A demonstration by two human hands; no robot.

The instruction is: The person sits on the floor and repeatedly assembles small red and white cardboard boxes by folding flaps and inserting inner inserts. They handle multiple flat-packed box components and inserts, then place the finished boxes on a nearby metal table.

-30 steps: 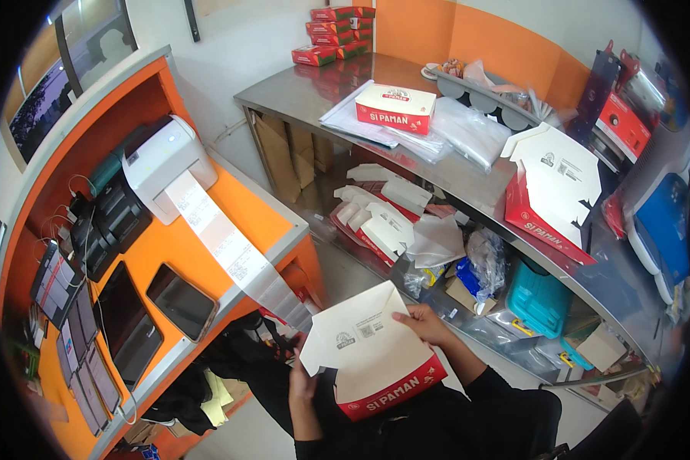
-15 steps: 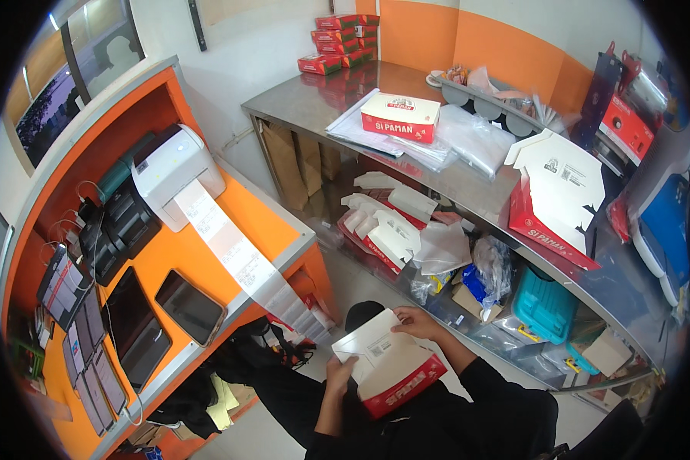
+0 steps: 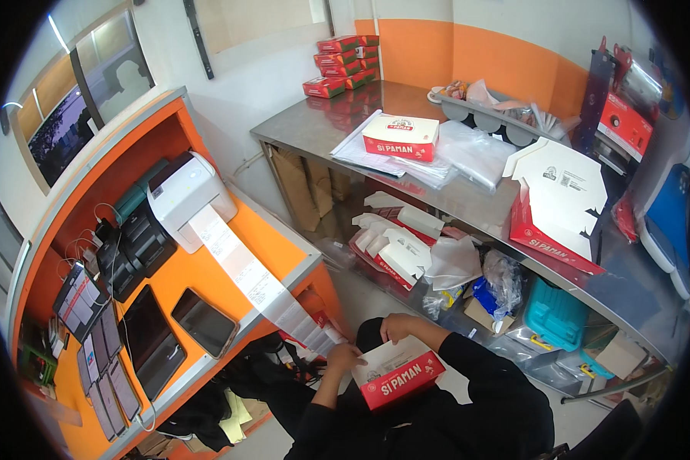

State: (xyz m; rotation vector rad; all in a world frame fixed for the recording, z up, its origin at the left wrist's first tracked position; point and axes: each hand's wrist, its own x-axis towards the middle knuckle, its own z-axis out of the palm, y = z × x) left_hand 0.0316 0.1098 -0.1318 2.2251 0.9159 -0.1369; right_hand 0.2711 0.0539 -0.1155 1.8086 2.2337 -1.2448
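Grip: left hand (image 3: 345, 356) and right hand (image 3: 395, 328) at lid (image 3: 389, 360) edges of red-and-white box (image 3: 402, 386), lower centre; finger closure unclear. Risk: uneven pressure could crease lid; dangling paper strip (image 3: 257, 285), left-centre, might snag.

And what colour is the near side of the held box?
The box is red with white lettering there, best in the head view.

Red-and-white cardboard takeaway box (image 3: 403, 381), lid (image 3: 387, 360) formerly raised, now folded down; left hand (image 3: 345, 357), formerly beside lid's lower-left edge, now at box's far left corner.
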